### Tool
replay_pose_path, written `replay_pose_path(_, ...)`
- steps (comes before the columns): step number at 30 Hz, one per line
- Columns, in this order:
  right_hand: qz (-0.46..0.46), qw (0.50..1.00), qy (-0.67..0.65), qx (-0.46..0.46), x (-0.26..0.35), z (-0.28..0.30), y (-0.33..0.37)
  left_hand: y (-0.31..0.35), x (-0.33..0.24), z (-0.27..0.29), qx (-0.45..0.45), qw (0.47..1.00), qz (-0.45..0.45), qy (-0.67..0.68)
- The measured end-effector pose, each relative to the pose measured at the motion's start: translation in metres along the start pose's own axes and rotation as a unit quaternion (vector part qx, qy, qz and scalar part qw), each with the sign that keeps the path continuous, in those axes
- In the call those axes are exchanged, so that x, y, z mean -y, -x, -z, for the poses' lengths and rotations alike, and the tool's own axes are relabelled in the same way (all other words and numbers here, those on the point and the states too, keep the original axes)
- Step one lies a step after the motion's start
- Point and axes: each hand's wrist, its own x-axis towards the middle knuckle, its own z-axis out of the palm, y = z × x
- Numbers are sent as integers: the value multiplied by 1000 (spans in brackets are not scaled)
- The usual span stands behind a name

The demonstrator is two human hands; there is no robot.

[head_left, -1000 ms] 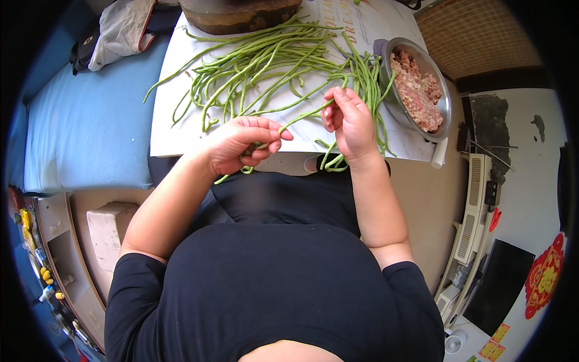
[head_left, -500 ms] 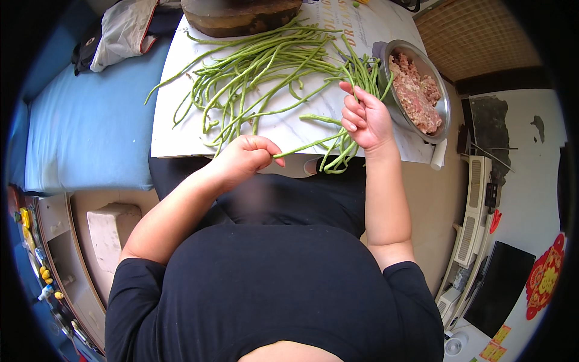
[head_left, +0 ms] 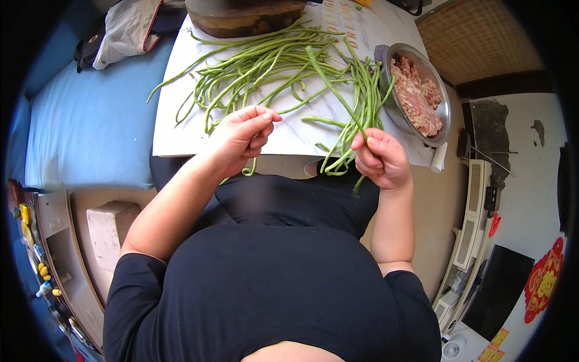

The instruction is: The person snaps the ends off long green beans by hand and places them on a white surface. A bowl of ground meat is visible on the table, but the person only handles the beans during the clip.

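My right hand [head_left: 386, 160] pinches a long green bean [head_left: 335, 90] near the table's front edge. The bean slants up and away to the left, and its lower end hangs below my fingers. My left hand [head_left: 242, 137] is closed with thumb and forefinger together, over the near side of a loose heap of long beans [head_left: 259, 63]; whatever it may hold is too small or hidden to tell. Between the hands, closer to the right one, a second bunch of long beans [head_left: 362, 99] lies with its bent ends over the edge.
A steel bowl of raw minced meat [head_left: 416, 96] stands at the table's right side. A thick round wooden chopping board [head_left: 244, 18] sits at the far edge of view. Left of the white table [head_left: 181, 136] is a blue sofa [head_left: 90, 127] with clothes or bags [head_left: 126, 33] on it.
The bean that stretched between my hands has left the left hand's fingertips. My right hand has come down toward me with a bean; my left has risen slightly.
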Motion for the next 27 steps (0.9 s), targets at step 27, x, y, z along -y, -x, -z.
replay_pose_path(27,88,428,807,-396,-43,84,-41,-58,2,36,-216,631,-47,-743)
